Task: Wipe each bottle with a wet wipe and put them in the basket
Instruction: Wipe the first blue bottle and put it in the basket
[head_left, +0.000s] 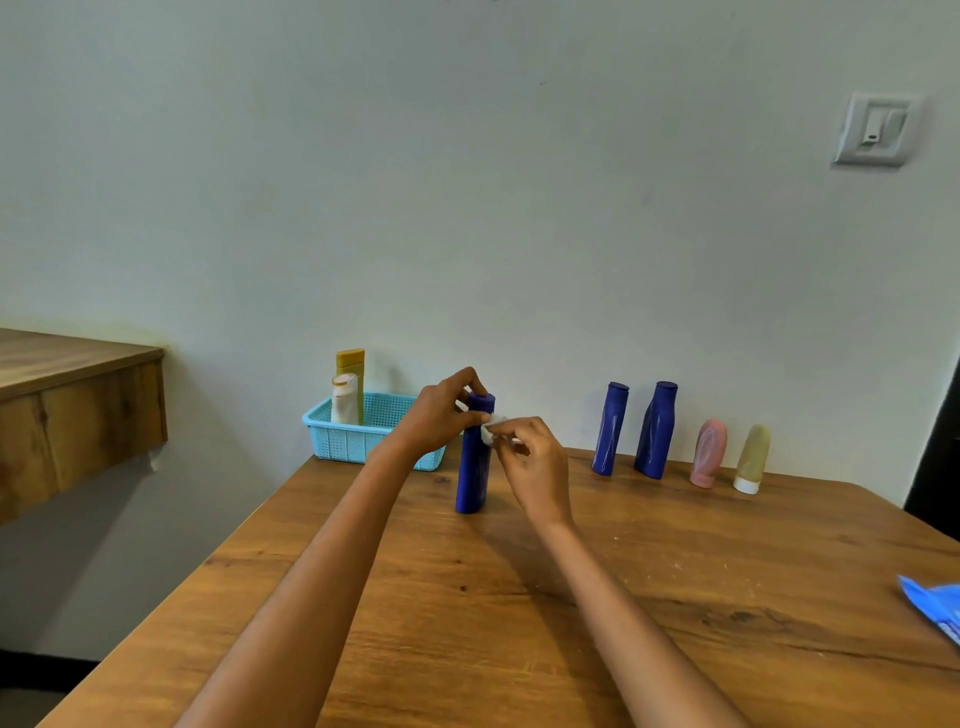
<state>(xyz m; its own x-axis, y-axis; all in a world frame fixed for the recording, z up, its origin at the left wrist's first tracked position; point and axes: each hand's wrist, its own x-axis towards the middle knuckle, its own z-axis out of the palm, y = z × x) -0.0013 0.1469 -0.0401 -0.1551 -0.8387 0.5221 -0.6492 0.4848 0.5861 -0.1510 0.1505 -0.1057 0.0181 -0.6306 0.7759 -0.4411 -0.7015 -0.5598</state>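
While gripping the cap end of a blue bottle (474, 467) upright on the table (623, 597), left hand (439, 418) fingers curled round it; right hand (530, 460) pinching a wet wipe (491, 428) against its neck. Basket (363, 434) just behind-left.

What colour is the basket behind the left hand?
Light blue basket, perforated sides, in the head view.

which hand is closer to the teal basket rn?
Left. The left hand grips the top of the blue bottle right beside the teal basket; the right hand pinches the wipe on the bottle's far side.
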